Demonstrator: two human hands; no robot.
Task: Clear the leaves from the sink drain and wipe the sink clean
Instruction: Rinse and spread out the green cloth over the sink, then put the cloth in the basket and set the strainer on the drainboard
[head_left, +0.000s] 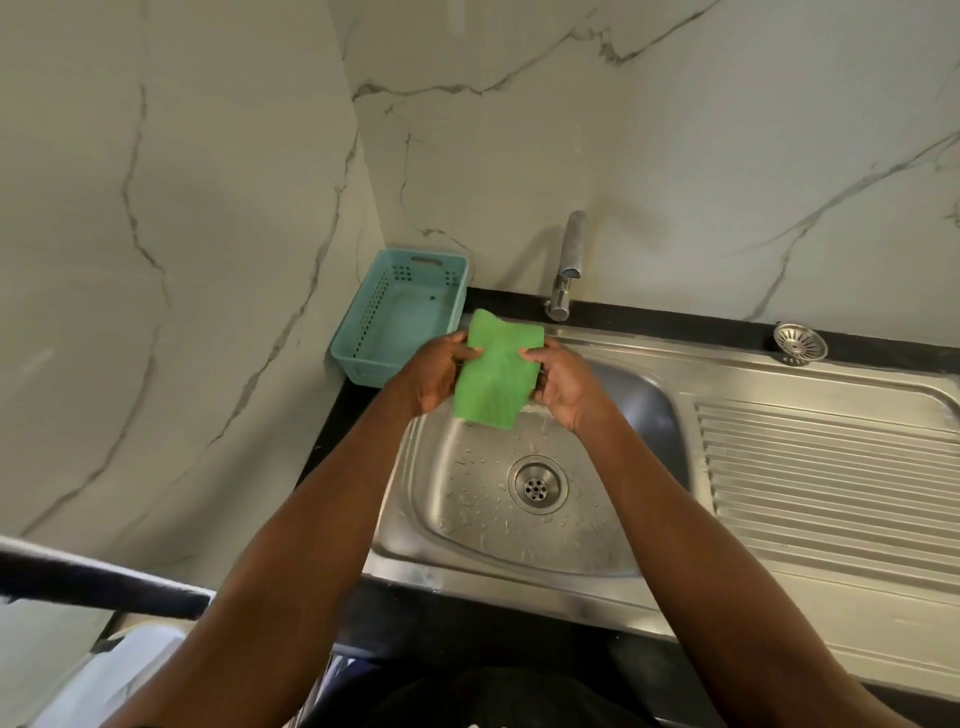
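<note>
Two bare hands hold one green mesh-textured cleaning cloth (496, 371) above the back-left corner of the stainless steel sink basin (467, 525), and that basin serves as the landmark for everything else.

Left of the basin, on the black counter (332, 415) against the marble-look wall, sits a pale teal perforated plastic basket (400, 317); it looks empty apart from a small dark speck I cannot identify.

Over the basin's back-left corner, the left hand (434, 376) is closed on the cloth's left edge, thumb on top and fingers curled beneath. The right hand (563, 384) pinches the opposite edge the same way, so the cloth hangs loosely folded between them, clear of the steel.

Behind the basin stands the chrome tap (567, 265); no water is visibly running from it.

At the basin's centre the round perforated drain (537, 486) shows no leaves at all, so the clearing half of the job appears done. Water droplets are scattered across the basin floor around the drain, so I judge the wiping is either unfinished or yet to start.

Right of the basin, the ribbed steel drainboard (831, 478) looks dry and free of debris. Behind it, on the back ledge, lies a round metal drain strainer (800, 342), out of the drain; setting it back may be a last step.
</note>
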